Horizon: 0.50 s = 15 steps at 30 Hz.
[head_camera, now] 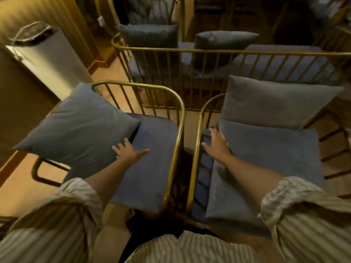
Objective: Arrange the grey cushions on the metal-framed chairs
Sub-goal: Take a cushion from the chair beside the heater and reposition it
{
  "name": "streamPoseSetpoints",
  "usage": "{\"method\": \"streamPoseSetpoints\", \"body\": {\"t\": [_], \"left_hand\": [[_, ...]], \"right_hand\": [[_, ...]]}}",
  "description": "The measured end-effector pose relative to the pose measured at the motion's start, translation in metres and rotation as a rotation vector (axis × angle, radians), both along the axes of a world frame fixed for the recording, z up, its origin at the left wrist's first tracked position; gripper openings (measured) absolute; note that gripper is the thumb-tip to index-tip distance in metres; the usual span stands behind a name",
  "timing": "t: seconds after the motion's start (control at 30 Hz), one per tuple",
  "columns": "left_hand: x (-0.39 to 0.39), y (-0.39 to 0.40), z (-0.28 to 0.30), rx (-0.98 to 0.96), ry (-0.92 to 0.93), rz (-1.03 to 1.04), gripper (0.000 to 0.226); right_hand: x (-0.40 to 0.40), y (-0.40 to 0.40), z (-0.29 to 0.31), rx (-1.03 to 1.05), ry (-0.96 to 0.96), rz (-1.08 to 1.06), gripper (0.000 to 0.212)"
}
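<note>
Two brass-framed chairs stand side by side below me, the left chair [181, 118] and the right chair [197, 141]. A grey back cushion [76, 128] lies tilted over the left chair's far left side, overlapping its blue-grey seat cushion [152, 160]. My left hand [129, 150] rests flat, fingers spread, on the edge of that back cushion and the seat. On the right chair a grey back cushion [275, 103] stands against the backrest, and a grey seat cushion [266, 168] lies askew over a darker pad. My right hand [216, 143] lies flat with fingers apart on that seat cushion's near left corner.
Behind stands a brass-framed bench [209, 51] with two dark grey cushions [152, 37] [222, 41]. A silver bin [47, 57] is at the far left by the wall. A narrow gap of floor separates the two near chairs. More furniture sits at the back.
</note>
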<state>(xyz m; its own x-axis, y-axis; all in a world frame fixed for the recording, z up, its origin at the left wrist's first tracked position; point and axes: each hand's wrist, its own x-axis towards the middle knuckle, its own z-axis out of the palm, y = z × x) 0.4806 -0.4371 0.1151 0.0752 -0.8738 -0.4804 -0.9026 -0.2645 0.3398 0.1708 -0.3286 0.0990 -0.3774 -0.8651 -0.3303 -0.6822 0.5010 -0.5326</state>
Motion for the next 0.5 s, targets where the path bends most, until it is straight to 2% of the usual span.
{"method": "streamPoseSetpoints", "body": {"t": [0.13, 0.23, 0.4, 0.5], "left_hand": [[0.078, -0.04, 0.014, -0.007, -0.083, 0.137, 0.127], [0.142, -0.078, 0.014, 0.003, -0.1, 0.166, 0.13], [0.226, -0.143, 0.002, 0.0, -0.151, 0.139, 0.129], [0.264, -0.182, -0.009, -0.029, -0.188, 0.011, 0.123]], "right_hand": [[0.068, -0.051, -0.005, -0.015, -0.046, -0.002, 0.079], [0.123, -0.087, -0.011, -0.028, -0.188, -0.02, 0.081], [0.212, -0.146, -0.034, 0.038, -0.421, -0.096, 0.083], [0.259, -0.178, -0.053, 0.041, -0.525, -0.213, 0.081]]}}
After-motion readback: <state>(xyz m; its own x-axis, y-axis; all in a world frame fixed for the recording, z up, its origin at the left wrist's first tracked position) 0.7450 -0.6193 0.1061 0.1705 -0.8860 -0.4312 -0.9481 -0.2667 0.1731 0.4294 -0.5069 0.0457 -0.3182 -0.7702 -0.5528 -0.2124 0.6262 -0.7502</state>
